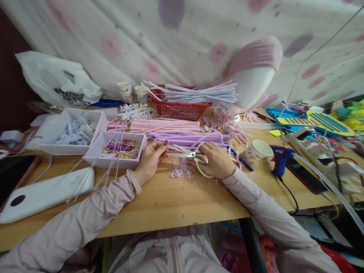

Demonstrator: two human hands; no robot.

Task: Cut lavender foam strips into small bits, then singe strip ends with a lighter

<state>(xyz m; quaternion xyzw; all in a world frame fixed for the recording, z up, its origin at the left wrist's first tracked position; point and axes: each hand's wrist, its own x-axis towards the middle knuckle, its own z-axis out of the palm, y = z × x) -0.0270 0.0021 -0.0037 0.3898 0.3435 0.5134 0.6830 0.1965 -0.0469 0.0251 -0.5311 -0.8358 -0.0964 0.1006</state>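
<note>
Left of the frame's centre, the left hand (150,158) pinches together, any contents unclear; at centre, lilac clippings (181,171) litter the counter (170,204) below white-handled scissors (189,154), which the right hand (217,159) grips just right of centre.

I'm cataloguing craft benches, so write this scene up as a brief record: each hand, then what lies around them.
Left hand: thumb and finger pinched together; anything between them too small to tell
Right hand: holding scissors, blades toward the left hand
Near scissors: scattered lilac clippings
Beside left hand: pale box of small trinkets
Behind: pink stems, red basket
To the right: paper cup, blue glue gun
</note>
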